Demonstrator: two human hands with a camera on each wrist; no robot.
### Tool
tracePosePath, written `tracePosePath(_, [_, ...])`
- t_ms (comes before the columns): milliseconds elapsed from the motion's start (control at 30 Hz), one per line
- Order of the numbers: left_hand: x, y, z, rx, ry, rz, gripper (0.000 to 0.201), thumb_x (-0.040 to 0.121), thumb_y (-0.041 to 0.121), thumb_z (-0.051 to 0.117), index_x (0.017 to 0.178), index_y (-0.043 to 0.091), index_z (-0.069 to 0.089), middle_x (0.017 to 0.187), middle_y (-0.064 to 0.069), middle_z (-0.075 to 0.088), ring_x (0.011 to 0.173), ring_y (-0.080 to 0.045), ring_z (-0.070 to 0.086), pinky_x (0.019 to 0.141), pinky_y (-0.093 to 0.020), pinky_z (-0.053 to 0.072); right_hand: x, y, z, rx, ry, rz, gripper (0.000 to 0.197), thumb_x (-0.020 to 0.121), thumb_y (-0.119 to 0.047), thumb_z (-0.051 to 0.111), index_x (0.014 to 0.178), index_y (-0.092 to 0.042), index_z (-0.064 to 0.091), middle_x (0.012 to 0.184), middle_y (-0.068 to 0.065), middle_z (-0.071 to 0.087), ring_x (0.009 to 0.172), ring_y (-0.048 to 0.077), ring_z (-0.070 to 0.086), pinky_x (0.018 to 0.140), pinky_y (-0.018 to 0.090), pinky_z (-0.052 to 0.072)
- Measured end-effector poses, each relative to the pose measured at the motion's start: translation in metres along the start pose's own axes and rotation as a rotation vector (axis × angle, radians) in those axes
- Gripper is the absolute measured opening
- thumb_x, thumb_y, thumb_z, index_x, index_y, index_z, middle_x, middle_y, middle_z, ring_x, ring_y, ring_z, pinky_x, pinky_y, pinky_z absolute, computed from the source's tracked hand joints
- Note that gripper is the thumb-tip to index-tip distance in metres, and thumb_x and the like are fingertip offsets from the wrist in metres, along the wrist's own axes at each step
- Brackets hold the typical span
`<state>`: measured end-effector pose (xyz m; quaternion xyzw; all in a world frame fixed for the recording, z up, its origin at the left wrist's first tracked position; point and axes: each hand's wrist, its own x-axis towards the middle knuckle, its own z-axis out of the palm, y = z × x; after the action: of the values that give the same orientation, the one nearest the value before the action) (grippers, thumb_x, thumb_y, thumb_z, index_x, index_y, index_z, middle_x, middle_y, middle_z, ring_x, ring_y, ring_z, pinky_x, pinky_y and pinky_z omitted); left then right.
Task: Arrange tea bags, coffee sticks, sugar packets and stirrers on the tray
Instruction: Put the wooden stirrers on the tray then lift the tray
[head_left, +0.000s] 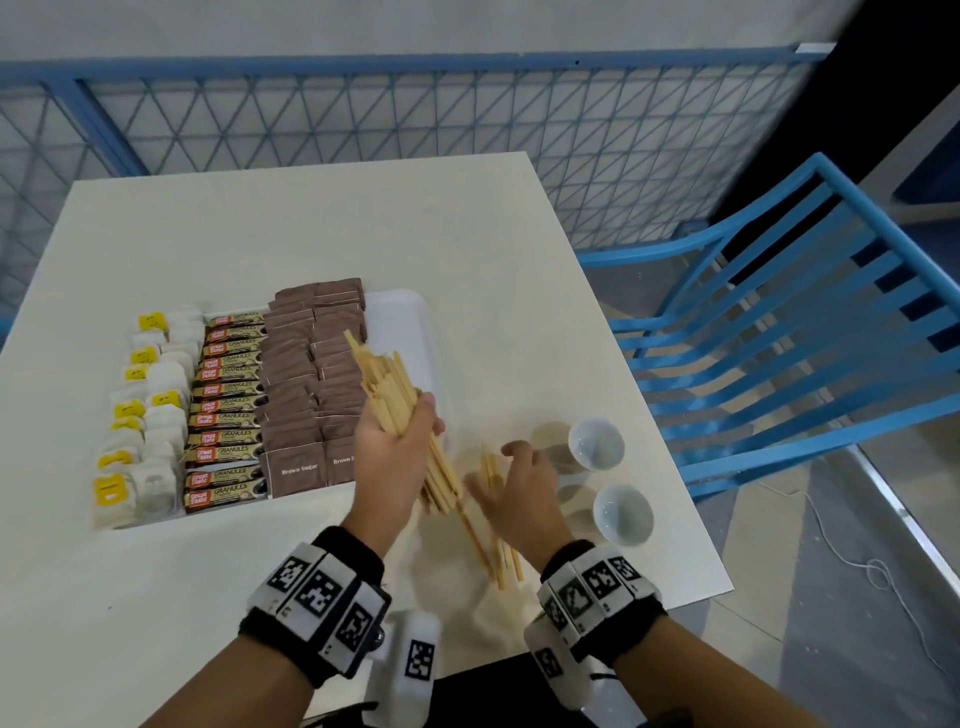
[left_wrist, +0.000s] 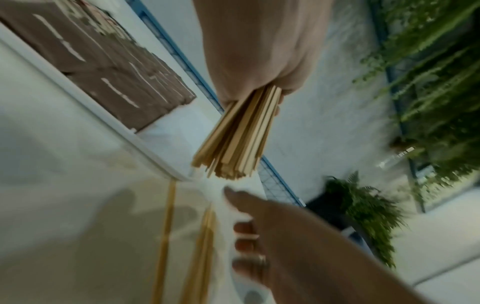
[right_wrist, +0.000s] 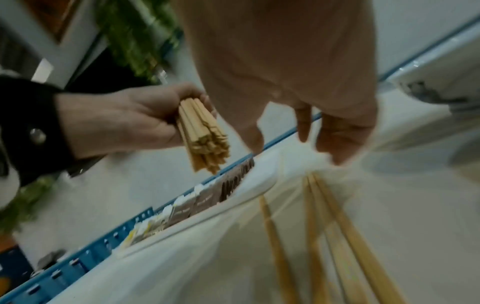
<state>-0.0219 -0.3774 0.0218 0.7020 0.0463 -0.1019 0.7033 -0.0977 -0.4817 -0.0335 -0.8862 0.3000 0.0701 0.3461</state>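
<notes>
— Fingers of the left hand (head_left: 390, 441) wrap a bundle of thin wooden stirrers (head_left: 381, 382) over the white tray (head_left: 410, 322).

— Right hand (head_left: 519, 488)?

— Loose, empty — above stray sticks (head_left: 493, 540) on the white table (head_left: 363, 218).

White surface (head_left: 322, 223) before a blue mesh fence (head_left: 415, 114); blue slatted chair (head_left: 810, 322) at right on grey floor (head_left: 831, 597); green plants (left_wrist: 441, 82) behind.

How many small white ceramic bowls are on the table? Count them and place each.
2. One small white ceramic bowl sits right of the right hand, toward the blue chair; the other bowl sits nearer the table's front edge. None appears hidden.
</notes>
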Motion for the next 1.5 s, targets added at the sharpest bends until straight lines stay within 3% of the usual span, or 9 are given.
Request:
tracePosePath(100, [0.003,-0.011,-0.017,0.002,-0.041,-0.108,0.007,0.09,0.015,0.059,0.084,0.012,0.057,0.058,0.002,0.058,0.052,-0.004,0.057,0.055,-0.019,0.046,-0.003,0.003,0.01,-0.232,-0.079,0.043,0.078,0.079,-0.052,0.062,0.133,-0.006,0.028,0.124,0.013,0.037,0.115,0.028,0.038,0.099,0.034,0.035])
tracePosePath(300, [-0.004,-0.032,-0.047,0.101,-0.078,-0.155,0.017,0.092,0.02,0.057,0.086,0.004,0.056,0.063,-0.003,0.056,0.05,0.001,0.054,0.053,-0.009,0.043,-0.002,-0.002,0.011,-0.168,-0.085,-0.09,0.035,0.09,-0.001,0.041,0.124,0.0,0.035,0.116,0.015,0.052,0.104,0.026,0.052,0.089,0.032,0.045])
tracePosePath(567, [-0.008,-0.039,-0.049,0.108,-0.079,-0.197,0.014,0.091,0.02,0.059,0.086,0.007,0.057,0.063,-0.002,0.058,0.056,-0.005,0.056,0.054,-0.009,0.043,0.003,0.005,0.011,-0.133,-0.143,-0.019,0.018,0.084,-0.007,0.052,0.101,-0.003,0.056,0.102,0.01,0.061,0.092,0.023,0.056,0.08,0.03,0.048])
tracePosePath(767, [-0.008,-0.039,-0.044,0.054,-0.071,-0.279,0.012,0.088,0.021,0.063,0.092,0.01,0.057,0.062,-0.002,0.059,0.061,-0.013,0.056,0.066,-0.027,0.045,0.007,0.004,0.004,-0.178,-0.167,-0.075,0.01,0.083,-0.007,0.053,0.092,-0.005,0.058,0.095,0.009,0.059,0.08,0.016,0.046,0.069,0.023,0.037])
tracePosePath(933, [-0.009,-0.037,-0.04,0.067,-0.104,-0.276,0.01,0.087,0.021,0.065,0.086,0.012,0.06,0.065,-0.004,0.06,0.065,-0.017,0.057,0.072,-0.033,0.046,0.016,-0.004,-0.017,0.187,-0.103,-0.028,0.01,0.08,-0.009,0.064,0.088,-0.008,0.069,0.079,0.0,0.066,0.07,0.009,0.057,0.061,0.01,0.045])
tracePosePath(1067, [-0.007,-0.035,-0.033,0.054,-0.169,-0.269,0.022,0.086,0.026,0.065,0.099,0.008,0.064,0.074,-0.003,0.065,0.074,-0.016,0.061,0.079,-0.034,0.048,0.013,-0.026,-0.024,0.473,-0.19,-0.117,0.005,0.08,-0.013,0.069,0.082,-0.017,0.07,0.077,-0.002,0.07,0.07,0.008,0.062,0.075,0.025,0.055])
tracePosePath(1200, [-0.007,-0.028,-0.024,0.042,-0.173,-0.195,0.017,0.087,0.022,0.064,0.103,0.021,0.059,0.099,0.0,0.068,0.094,-0.011,0.063,0.082,-0.024,0.048,0.006,-0.04,-0.024,0.566,-0.221,-0.207,0.003,0.081,-0.014,0.07,0.081,-0.016,0.07,0.072,-0.006,0.069,0.066,0.001,0.061,0.069,0.016,0.051])
tracePosePath(1333, [-0.006,-0.022,-0.022,0.032,-0.16,-0.141,0.012,0.087,0.019,0.064,0.095,0.026,0.057,0.087,0.003,0.068,0.086,-0.007,0.063,0.075,-0.02,0.047,0.005,-0.041,-0.021,0.657,-0.159,-0.222,0.006,0.08,-0.009,0.071,0.077,-0.014,0.067,0.069,-0.005,0.068,0.061,0.001,0.06,0.064,0.014,0.048])
tracePosePath(1500, [-0.004,-0.018,-0.019,0.007,-0.077,-0.043,0.018,0.089,0.02,0.061,0.106,0.016,0.058,0.093,0.001,0.068,0.089,-0.011,0.064,0.075,-0.019,0.047,0.002,-0.047,-0.017,0.762,-0.113,-0.287,0.016,0.079,-0.009,0.072,0.084,-0.023,0.065,0.078,-0.003,0.069,0.076,0.009,0.065,0.076,0.024,0.054])
